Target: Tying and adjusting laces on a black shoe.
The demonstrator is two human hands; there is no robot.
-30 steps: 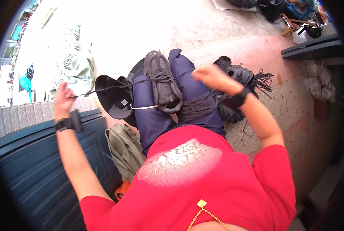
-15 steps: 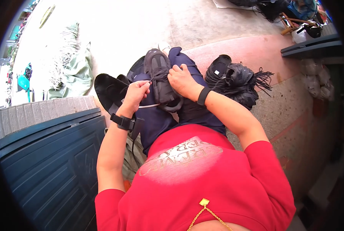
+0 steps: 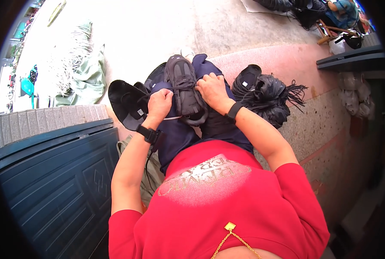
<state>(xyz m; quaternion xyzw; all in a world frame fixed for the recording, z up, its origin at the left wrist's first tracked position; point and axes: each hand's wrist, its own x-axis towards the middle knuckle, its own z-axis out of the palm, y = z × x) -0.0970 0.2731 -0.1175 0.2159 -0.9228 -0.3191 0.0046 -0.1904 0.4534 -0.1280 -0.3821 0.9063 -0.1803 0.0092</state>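
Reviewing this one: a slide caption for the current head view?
Left grip and right grip flank a dark laced shoe resting on navy trousers.

Left hand (image 3: 160,102), its curled fingertips mostly hidden beneath

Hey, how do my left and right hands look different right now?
The left hand is curled into a fist, while the right hand has its fingers bent more loosely. The left hand is at the left side of the dark shoe, the right hand at its right side. The left hand has a bulkier wristband, the right hand a slimmer wristband. Both are bare.
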